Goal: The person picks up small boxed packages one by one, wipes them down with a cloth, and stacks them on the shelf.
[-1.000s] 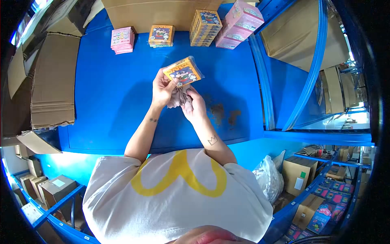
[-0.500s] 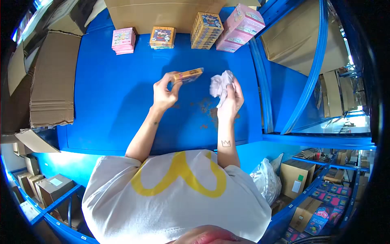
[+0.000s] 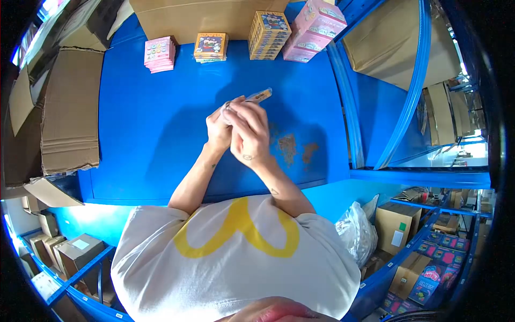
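Over the middle of the blue table, a small orange box in clear wrap is tilted edge-on, its far end sticking out beyond my fingers. My left hand grips its near end. Against it, my right hand is closed, with its fingers folded over the near part of the box. Only a small pale bit of the cloth shows between the hands; the rest is hidden.
Along the back stand a pink stack, a short orange stack, a taller orange stack and pink boxes. An open carton is at the left. Blue shelf posts rise at the right.
My right hand has come back left from apart, bringing the cloth against the box beside my left hand. The box, shown face-up a second ago, is now edge-on.
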Tool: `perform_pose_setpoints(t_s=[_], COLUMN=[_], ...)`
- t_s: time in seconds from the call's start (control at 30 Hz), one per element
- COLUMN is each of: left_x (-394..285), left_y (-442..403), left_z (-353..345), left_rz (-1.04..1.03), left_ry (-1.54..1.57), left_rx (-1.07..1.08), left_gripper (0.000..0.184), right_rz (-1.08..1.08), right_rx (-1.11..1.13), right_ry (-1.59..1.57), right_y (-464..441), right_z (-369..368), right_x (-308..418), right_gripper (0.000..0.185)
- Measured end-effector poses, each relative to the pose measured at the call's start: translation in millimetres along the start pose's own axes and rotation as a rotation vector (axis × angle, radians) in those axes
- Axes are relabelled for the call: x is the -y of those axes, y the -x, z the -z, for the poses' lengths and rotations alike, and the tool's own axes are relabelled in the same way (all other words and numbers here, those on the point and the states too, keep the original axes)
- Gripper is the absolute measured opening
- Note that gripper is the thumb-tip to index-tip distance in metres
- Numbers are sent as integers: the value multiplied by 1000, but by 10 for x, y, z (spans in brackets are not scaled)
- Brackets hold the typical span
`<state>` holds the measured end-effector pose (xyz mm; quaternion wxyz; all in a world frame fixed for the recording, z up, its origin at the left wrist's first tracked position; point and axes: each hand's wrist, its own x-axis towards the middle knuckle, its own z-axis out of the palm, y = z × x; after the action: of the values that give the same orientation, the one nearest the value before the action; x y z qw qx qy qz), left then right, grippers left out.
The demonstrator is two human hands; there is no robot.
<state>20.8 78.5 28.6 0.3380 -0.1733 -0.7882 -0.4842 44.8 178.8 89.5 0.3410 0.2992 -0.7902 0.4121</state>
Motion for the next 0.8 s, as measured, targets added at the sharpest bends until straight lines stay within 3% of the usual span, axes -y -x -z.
perform_pose_setpoints(t_s=[0.17, 0.33, 0.4, 0.47, 0.5, 0.63, 0.8], left_x=[-118, 39, 132, 223, 256, 356, 308], left_y=[-35, -17, -17, -35, -53, -121, -130], left_z=[44, 33, 37, 60, 85, 191, 180], left_rz=[151, 86, 332, 578, 579, 1008, 1006], left_ry=[46, 38, 319, 600, 600, 1045, 1109], left_rx=[-16, -9, -114, -213, -209, -354, -250], left_gripper=[37, 36, 34, 32, 32, 29, 27], right_rz=[-17, -408, -480, -548, -551, -255, -223], right_rx=[-119, -191, -247, 61, 59, 218, 82], right_ry=[43, -18, -118, -216, -215, -16, 108], right_y=[-7, 160, 246, 382, 375, 260, 101], right_z=[90, 213, 234, 281, 281, 141, -164], right_x=[-428, -746, -816, -742, -671, -323, -472], right_gripper=[35, 37, 37, 31, 31, 39, 51])
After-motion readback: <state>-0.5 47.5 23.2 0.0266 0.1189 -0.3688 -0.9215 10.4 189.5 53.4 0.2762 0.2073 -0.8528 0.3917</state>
